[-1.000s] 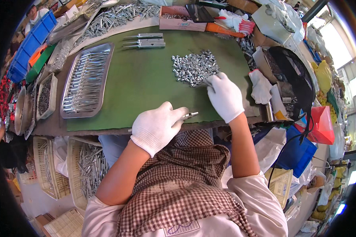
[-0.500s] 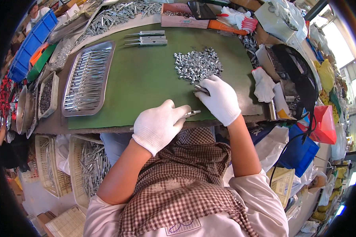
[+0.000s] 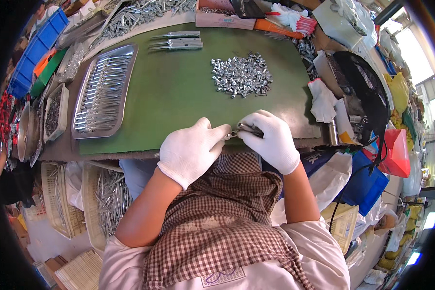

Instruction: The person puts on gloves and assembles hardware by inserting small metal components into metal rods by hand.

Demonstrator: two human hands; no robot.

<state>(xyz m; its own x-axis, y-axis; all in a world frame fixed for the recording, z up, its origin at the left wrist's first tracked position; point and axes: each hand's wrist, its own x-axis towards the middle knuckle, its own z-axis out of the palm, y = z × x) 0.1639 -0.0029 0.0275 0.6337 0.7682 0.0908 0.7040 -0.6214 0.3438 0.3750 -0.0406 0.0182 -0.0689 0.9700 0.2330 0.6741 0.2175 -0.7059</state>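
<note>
My left hand [image 3: 191, 151], in a white knitted glove, is closed on a slim silvery metal piece [image 3: 230, 135] whose end sticks out past the thumb. Its other end is mostly hidden under the palm. My right hand [image 3: 273, 143], gloved alike, pinches a short grey metal tool [image 3: 250, 129] of unclear kind, its tip against or very near that end. Beyond the hands lies a heap of small shiny metal fittings [image 3: 241, 75] on the green mat [image 3: 174, 96]. Several longer metal pieces [image 3: 176, 44] lie side by side at the mat's far edge.
At left, a steel tray [image 3: 122, 112] holds rows of slim metal pieces. A pink box [image 3: 222, 21] of small parts stands at the back. Right are a spare white glove [image 3: 322, 101], a metal cylinder [image 3: 333, 133] and a black mesh item [image 3: 365, 79]. Baskets stand below left.
My right hand has drawn back from the heap's near edge toward me, bringing its tool to the end of the piece in my left hand. The left hand has barely moved.
</note>
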